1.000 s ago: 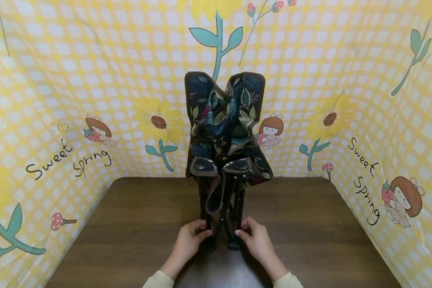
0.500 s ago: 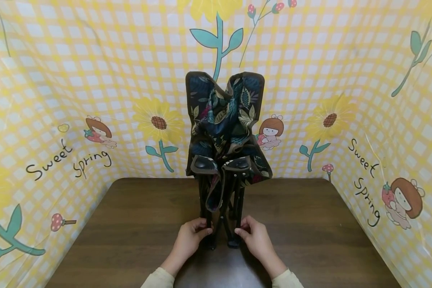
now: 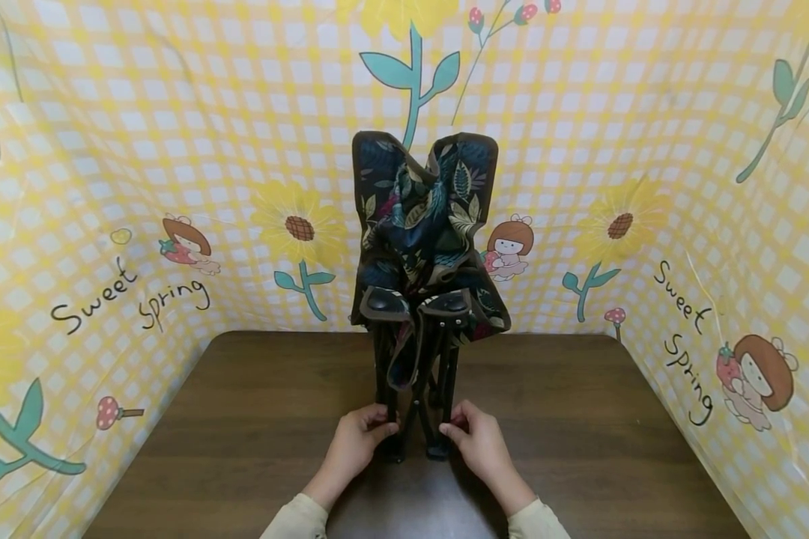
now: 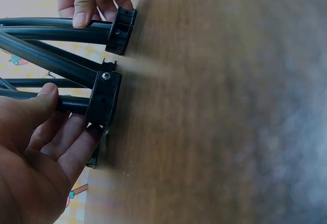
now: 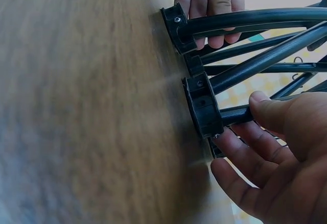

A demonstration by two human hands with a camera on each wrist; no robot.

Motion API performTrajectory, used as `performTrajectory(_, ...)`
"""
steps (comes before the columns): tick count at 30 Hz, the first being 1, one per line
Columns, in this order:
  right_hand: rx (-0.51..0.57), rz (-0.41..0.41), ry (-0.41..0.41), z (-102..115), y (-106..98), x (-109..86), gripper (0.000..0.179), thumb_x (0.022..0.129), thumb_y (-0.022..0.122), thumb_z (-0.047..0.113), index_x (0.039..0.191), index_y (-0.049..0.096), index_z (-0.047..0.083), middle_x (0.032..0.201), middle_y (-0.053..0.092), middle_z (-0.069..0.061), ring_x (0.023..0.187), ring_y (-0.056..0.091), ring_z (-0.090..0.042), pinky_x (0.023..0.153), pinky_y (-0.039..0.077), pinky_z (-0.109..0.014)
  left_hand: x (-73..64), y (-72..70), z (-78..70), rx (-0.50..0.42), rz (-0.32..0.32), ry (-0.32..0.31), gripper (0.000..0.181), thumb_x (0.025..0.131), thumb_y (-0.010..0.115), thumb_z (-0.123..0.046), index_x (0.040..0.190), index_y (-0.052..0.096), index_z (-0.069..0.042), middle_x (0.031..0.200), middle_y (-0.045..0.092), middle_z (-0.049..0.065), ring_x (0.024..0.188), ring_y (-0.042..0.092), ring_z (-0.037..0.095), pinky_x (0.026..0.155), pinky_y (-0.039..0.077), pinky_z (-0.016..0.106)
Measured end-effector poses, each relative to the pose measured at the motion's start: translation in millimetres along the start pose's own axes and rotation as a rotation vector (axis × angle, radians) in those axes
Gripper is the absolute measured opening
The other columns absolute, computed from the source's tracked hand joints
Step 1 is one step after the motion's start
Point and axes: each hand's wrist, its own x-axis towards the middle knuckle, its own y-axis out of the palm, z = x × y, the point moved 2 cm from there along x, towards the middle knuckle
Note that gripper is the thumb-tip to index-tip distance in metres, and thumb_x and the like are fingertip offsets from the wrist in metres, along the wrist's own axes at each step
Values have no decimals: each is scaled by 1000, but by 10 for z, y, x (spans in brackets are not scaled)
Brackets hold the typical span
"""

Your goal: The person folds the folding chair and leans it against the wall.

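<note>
A folding camp chair (image 3: 418,224), its dark leaf-print fabric bunched up and its black tube frame mostly folded, stands upright on the brown wooden table in the head view. My left hand (image 3: 357,442) pinches the near left leg low down between thumb and fingers. On the other side, my right hand (image 3: 479,442) grips the near right leg at the same height. The left wrist view has the thumb lying along the tube just above a black plastic foot (image 4: 103,99). A matching foot (image 5: 202,106) sits beside the right fingers in the right wrist view.
The brown table (image 3: 243,389) reaches to a yellow checked cloth (image 3: 243,135) printed with flowers and figures, which hangs behind and along both sides. The chair's top overlaps this cloth in the head view.
The chair's feet have shifted slightly away from the person, and the fabric's low front fold sits a little higher in the head view. Both hands keep their hold on the legs.
</note>
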Motion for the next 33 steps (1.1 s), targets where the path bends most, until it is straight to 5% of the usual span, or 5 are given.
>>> performTrajectory(33,-60,-39,-14,-21,34,170,22,88,82,21,83,61,19,73,63,11,68,54,-5,64,46,-25,152,-26,5,72,-34,1,7,93,76,-21,99,77,-20,92,76,-13,93,70,7,82,53,25)
